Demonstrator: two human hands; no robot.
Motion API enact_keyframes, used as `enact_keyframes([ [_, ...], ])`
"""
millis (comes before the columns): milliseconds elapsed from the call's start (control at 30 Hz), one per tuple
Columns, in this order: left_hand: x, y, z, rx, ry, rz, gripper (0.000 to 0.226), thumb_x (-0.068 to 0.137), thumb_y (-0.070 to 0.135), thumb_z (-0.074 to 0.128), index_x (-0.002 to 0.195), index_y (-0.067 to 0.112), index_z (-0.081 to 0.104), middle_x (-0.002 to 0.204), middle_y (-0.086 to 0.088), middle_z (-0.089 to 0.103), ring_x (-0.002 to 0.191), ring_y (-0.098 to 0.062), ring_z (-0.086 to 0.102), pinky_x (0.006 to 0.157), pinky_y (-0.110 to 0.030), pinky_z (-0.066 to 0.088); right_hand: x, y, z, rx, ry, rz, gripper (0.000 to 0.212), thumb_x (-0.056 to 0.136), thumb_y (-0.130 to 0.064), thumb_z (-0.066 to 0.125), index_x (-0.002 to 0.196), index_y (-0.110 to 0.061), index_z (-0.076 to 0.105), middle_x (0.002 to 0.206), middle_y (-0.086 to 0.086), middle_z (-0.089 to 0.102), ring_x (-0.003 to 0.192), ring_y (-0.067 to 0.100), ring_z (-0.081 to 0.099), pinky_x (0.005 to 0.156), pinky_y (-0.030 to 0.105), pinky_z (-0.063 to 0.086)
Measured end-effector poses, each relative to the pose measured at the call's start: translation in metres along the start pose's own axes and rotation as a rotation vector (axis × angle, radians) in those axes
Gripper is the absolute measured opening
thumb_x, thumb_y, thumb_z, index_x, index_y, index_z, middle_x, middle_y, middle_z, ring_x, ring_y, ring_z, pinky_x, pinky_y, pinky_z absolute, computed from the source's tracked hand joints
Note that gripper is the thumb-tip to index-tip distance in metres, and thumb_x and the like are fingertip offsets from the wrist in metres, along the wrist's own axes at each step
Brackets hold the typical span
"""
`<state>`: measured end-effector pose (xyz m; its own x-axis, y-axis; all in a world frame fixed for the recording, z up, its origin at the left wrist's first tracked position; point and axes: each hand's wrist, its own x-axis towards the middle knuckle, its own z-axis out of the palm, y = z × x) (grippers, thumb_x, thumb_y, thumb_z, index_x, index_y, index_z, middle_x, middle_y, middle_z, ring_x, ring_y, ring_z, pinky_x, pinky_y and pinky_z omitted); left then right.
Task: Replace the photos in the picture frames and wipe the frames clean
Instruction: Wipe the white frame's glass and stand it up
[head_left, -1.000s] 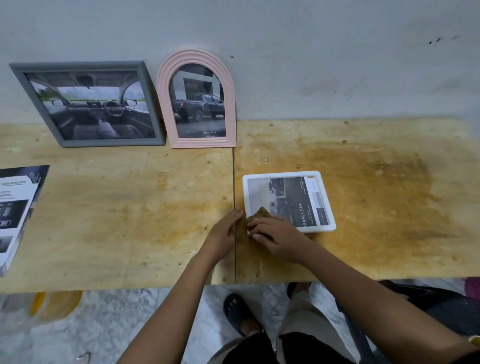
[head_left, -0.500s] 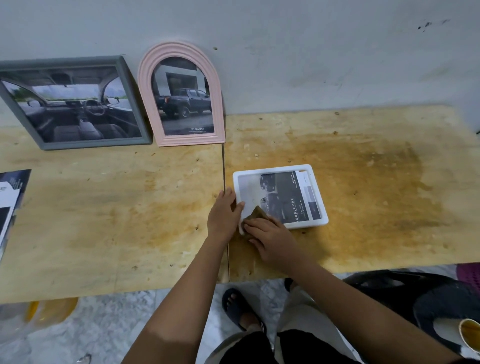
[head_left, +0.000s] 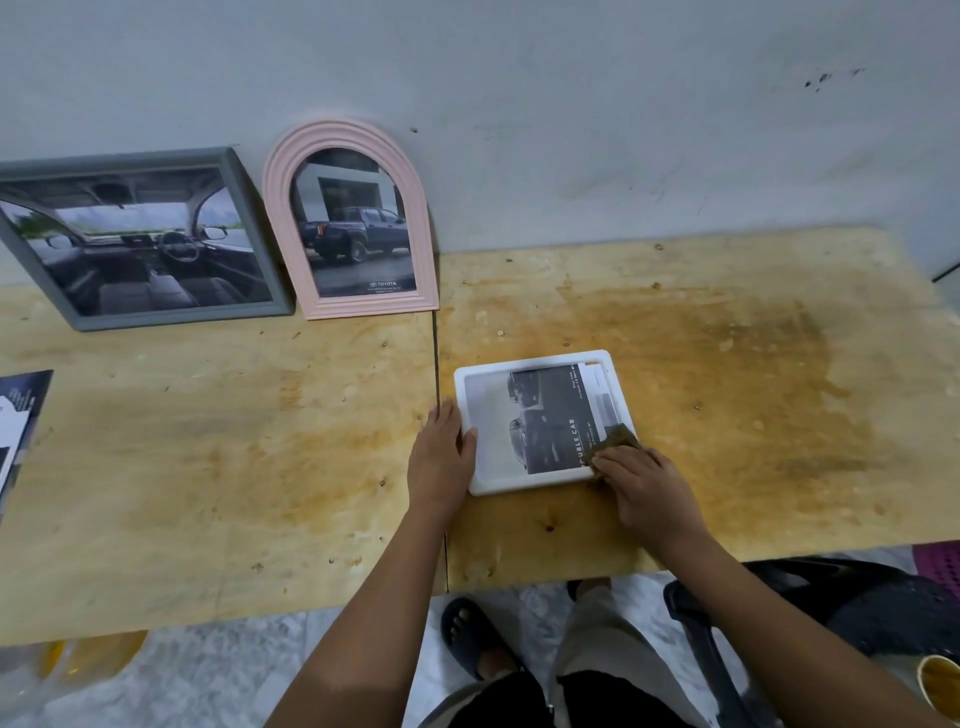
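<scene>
Head view: white frame flat on table; left hand open, bracing frame's left edge; right hand presses cloth on frame's right corner, wiping.

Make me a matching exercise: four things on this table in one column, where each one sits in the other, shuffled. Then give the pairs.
Things:
1. grey frame
2. pink arched frame
3. white frame
4. brown cloth

Places:
A. flat on the table, steadied by the left hand
B. under the right hand, on the white frame's right side
C. leaning on the wall, far left
D. leaning on the wall, just right of the grey frame

Pairs: 1-C, 2-D, 3-A, 4-B
</scene>
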<state>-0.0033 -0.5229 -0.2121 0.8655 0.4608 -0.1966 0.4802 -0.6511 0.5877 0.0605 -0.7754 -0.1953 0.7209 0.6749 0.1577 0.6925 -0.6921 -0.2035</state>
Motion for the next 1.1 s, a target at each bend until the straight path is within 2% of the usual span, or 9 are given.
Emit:
enact_keyframes([
  [133, -0.002, 0.001, 0.002, -0.023, 0.029, 0.015, 0.054, 0.100, 0.029, 0.039, 0.148, 0.009, 0.024, 0.155, -0.004, 0.025, 0.146, -0.020, 0.013, 0.117, -0.035, 0.015, 0.005, -0.002, -0.005, 0.042, 0.021, 0.090, 0.027, 0.072, -0.007, 0.051, 0.087, -0.014, 0.073, 0.090, -0.001, 0.072, 0.084, 0.020, 0.069, 0.074, 0.034, 0.051],
  [200, -0.003, -0.001, 0.004, -0.049, 0.050, 0.027, 0.054, 0.100, 0.028, 0.038, 0.149, 0.009, 0.024, 0.156, -0.005, 0.024, 0.146, -0.020, 0.012, 0.117, -0.034, 0.010, 0.010, -0.004, -0.009, 0.223, 0.090, 0.232, 0.023, 0.078, -0.002, 0.058, 0.092, -0.013, 0.072, 0.091, -0.001, 0.071, 0.083, 0.018, 0.065, 0.073, 0.032, 0.049],
  [267, -0.005, -0.001, 0.008, -0.077, 0.075, 0.036, 0.053, 0.101, 0.027, 0.037, 0.149, 0.009, 0.023, 0.156, -0.005, 0.024, 0.146, -0.020, 0.012, 0.118, -0.034, 0.007, 0.017, 0.001, -0.017, 0.415, 0.200, 0.399, 0.022, 0.086, -0.002, 0.059, 0.103, -0.012, 0.069, 0.097, 0.000, 0.069, 0.088, 0.016, 0.060, 0.077, 0.028, 0.044],
  [333, -0.007, -0.001, 0.011, -0.095, 0.106, 0.039, 0.051, 0.101, 0.027, 0.037, 0.148, 0.010, 0.025, 0.155, -0.005, 0.026, 0.146, -0.019, 0.013, 0.118, -0.034, 0.007, 0.021, 0.008, -0.019, 0.415, 0.246, 0.447, 0.027, 0.088, -0.007, 0.059, 0.114, -0.010, 0.064, 0.111, 0.003, 0.065, 0.104, 0.021, 0.057, 0.089, 0.029, 0.040],
  [433, -0.009, 0.000, 0.015, -0.063, 0.144, 0.033, 0.050, 0.101, 0.030, 0.033, 0.147, 0.010, 0.027, 0.154, -0.005, 0.028, 0.145, -0.017, 0.015, 0.118, -0.032, 0.008, 0.025, 0.013, -0.002, 0.343, -0.009, 0.391, 0.037, 0.093, -0.015, 0.055, 0.129, -0.008, 0.055, 0.145, 0.009, 0.040, 0.138, 0.027, 0.030, 0.112, 0.039, 0.025],
  [500, -0.009, 0.000, 0.017, -0.031, 0.154, 0.035, 0.054, 0.100, 0.037, 0.026, 0.147, 0.012, 0.027, 0.154, -0.003, 0.027, 0.145, -0.014, 0.014, 0.118, -0.029, 0.006, 0.025, 0.013, 0.011, 0.292, -0.080, 0.397, 0.036, 0.094, -0.015, 0.052, 0.130, -0.010, 0.054, 0.150, 0.011, 0.032, 0.142, 0.028, 0.022, 0.115, 0.047, 0.023],
  [700, -0.009, -0.002, 0.016, -0.025, 0.163, 0.040, 0.060, 0.096, 0.045, 0.021, 0.148, 0.016, 0.027, 0.154, 0.002, 0.026, 0.144, -0.007, 0.012, 0.117, -0.023, 0.004, 0.038, 0.016, 0.016, 0.190, 0.013, 0.417, 0.033, 0.082, -0.007, 0.067, 0.115, -0.008, 0.066, 0.134, 0.017, 0.053, 0.115, 0.038, 0.056, 0.087, 0.048, 0.052],
  [933, -0.008, 0.002, 0.015, -0.009, 0.150, 0.018, 0.058, 0.096, 0.044, 0.024, 0.148, 0.018, 0.028, 0.154, 0.005, 0.027, 0.140, 0.000, 0.009, 0.116, -0.023, 0.006, 0.060, 0.026, 0.025, 0.111, 0.089, 0.359, 0.034, 0.078, -0.003, 0.069, 0.112, -0.007, 0.067, 0.126, 0.020, 0.059, 0.108, 0.038, 0.060, 0.086, 0.047, 0.051],
  [1100, -0.006, 0.002, 0.017, 0.022, 0.132, 0.001, 0.057, 0.096, 0.044, 0.024, 0.148, 0.019, 0.028, 0.154, 0.006, 0.026, 0.139, 0.002, 0.006, 0.114, -0.021, 0.004, 0.090, 0.037, 0.021, -0.027, 0.076, 0.268, 0.029, 0.076, -0.005, 0.070, 0.105, -0.005, 0.067, 0.114, 0.020, 0.063, 0.095, 0.037, 0.063, 0.071, 0.043, 0.051],
])
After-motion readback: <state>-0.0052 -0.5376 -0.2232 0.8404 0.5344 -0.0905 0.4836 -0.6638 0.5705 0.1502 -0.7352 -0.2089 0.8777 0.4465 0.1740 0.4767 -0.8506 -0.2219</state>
